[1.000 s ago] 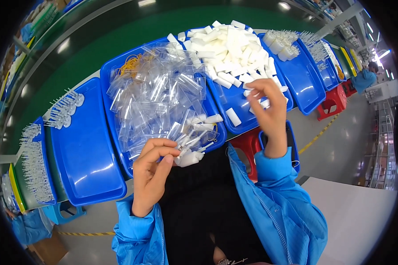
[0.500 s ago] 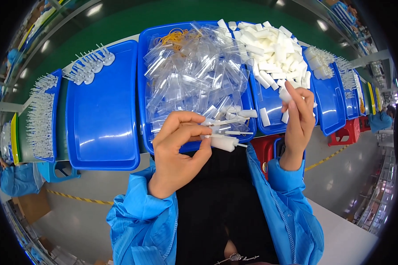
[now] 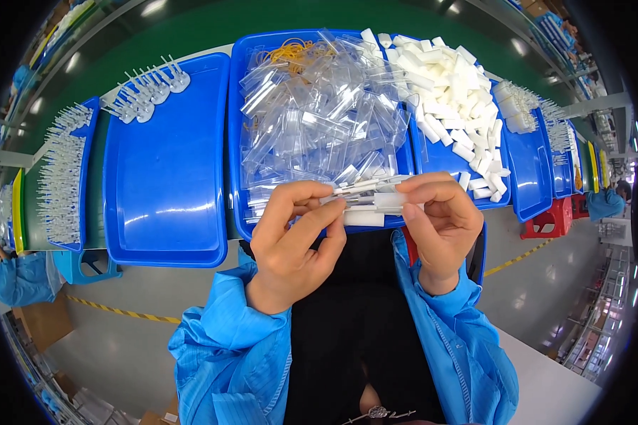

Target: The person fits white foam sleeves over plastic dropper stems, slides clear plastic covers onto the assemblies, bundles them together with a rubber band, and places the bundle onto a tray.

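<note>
Pinching from both ends, a small bundle of clear sleeves and white foam pieces (image 3: 367, 202) is held at the near edge of the middle blue tray (image 3: 239, 142). The bundle's left end is gripped by the left hand (image 3: 294, 237), with thumb and fingertips pressed together on it. Its right end is gripped by the right hand (image 3: 439, 223), whose fingers are curled and closed on it. Both hands are kept just in front of that tray, over a dark lap, and blue sleeves (image 3: 227, 347) are seen on the forearms.

The middle tray is filled with a loose heap of clear plastic sleeves (image 3: 319, 113), and a tangle of yellow rubber bands (image 3: 290, 51) is seen at its far side. Right of that tray, a pile of white foam blocks (image 3: 450, 81) is held in another blue tray. Left of the middle tray, a further blue tray (image 3: 166, 177) is set on the counter (image 3: 191, 28), with a few clear pronged parts (image 3: 145, 88) at its far end. Further left of it, rows of similar clear parts (image 3: 60, 170) are laid out.
</note>
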Demonstrator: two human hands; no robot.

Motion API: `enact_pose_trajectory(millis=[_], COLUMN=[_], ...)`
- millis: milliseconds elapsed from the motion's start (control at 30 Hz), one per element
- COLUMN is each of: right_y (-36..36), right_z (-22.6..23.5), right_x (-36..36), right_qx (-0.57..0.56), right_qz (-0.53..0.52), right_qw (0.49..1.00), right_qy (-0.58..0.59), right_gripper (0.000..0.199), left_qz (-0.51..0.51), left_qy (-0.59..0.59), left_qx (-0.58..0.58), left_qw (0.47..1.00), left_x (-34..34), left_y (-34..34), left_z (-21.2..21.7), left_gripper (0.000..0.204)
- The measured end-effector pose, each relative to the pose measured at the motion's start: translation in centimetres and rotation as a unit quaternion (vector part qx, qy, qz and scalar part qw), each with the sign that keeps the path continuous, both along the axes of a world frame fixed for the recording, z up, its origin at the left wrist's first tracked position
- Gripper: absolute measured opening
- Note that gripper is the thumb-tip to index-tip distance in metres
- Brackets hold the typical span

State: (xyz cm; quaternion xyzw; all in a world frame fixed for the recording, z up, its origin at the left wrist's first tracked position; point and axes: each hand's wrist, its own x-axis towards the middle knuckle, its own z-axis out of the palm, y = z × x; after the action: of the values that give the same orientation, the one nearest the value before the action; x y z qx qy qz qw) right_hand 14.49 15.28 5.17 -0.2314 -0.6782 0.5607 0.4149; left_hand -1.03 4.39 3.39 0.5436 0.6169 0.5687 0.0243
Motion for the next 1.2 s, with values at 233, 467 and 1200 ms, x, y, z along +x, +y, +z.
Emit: enact_pose_trajectory(millis=[233,467,1200], right_y=[-0.6,0.0,0.5], right_z=[0.3,-0.9,-0.1], right_x=[-1.1,-0.8,-1.8], right_qx=[0.017,0.006,0.169], right_qz=[-0.042,-0.002,0.013], right_qw=[0.998,1.0,0.982], right_qy=[-0.045,-0.018,-0.079], right_gripper=[0.01,0.013,0.026], left_qz=[-0.013,-0.013,-0.062], left_qy=[-0.023,-0.03,-0.11], left_qx=[-0.006,-0.01,-0.048], left_qw=[1.0,0.999,0.991], left_x=[0.0,0.0,0.0], left_y=[0.0,0.3,0.1], left_z=[-0.1,-0.3,0.0], left_gripper=[0.024,0.022,0.044])
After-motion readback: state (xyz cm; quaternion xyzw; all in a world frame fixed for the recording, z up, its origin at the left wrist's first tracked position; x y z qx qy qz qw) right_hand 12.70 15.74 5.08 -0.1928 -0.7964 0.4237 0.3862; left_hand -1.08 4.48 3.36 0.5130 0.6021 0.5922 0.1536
